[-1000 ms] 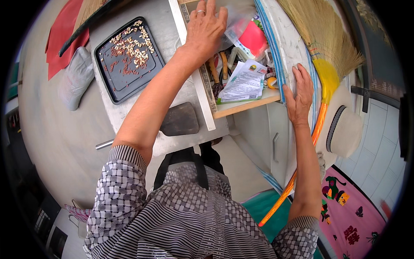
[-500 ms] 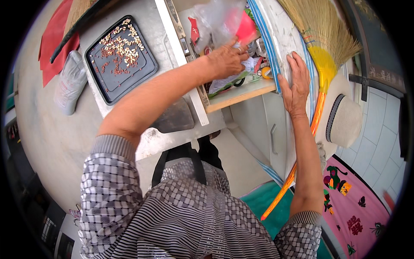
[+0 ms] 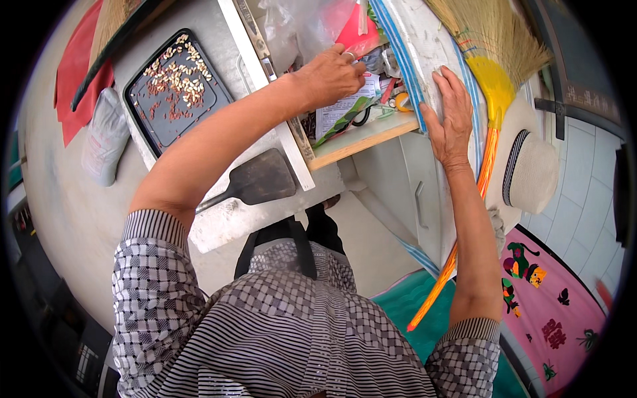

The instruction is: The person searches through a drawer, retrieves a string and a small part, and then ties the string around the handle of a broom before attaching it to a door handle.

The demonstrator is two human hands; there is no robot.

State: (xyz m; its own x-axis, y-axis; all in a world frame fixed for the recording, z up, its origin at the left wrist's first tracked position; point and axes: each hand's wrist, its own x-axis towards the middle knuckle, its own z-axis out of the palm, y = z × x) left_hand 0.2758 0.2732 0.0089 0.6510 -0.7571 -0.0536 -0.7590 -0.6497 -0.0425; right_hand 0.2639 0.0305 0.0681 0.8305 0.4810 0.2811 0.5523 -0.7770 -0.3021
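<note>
My left hand (image 3: 332, 76), a ring on one finger, is inside a pulled-out drawer (image 3: 358, 147), its fingers curled in. The fingertips are hidden, so what they hold, if anything, cannot be made out. Just beyond them lies a bright pink plastic piece (image 3: 358, 32) beside a crumpled clear plastic bag (image 3: 308, 30). Below the hand are a printed paper sheet (image 3: 338, 113) and an orange roll of tape (image 3: 403, 101). My right hand (image 3: 452, 123) rests flat, fingers outstretched, on a white cover with blue stripes (image 3: 424, 46) to the right of the drawer.
At the left, a black tray (image 3: 176, 93) holds shelled nuts and reddish skins. A black flat-bladed spatula (image 3: 267, 178) lies near the drawer's front. A straw broom (image 3: 494, 73) and a pale hat (image 3: 534, 169) are at the right. A filled plastic bag (image 3: 106, 136) stands far left.
My left hand has shifted up and left within the drawer, its fingers more curled. The pink piece and clear bag have moved the same way. My right hand stays on the striped cover.
</note>
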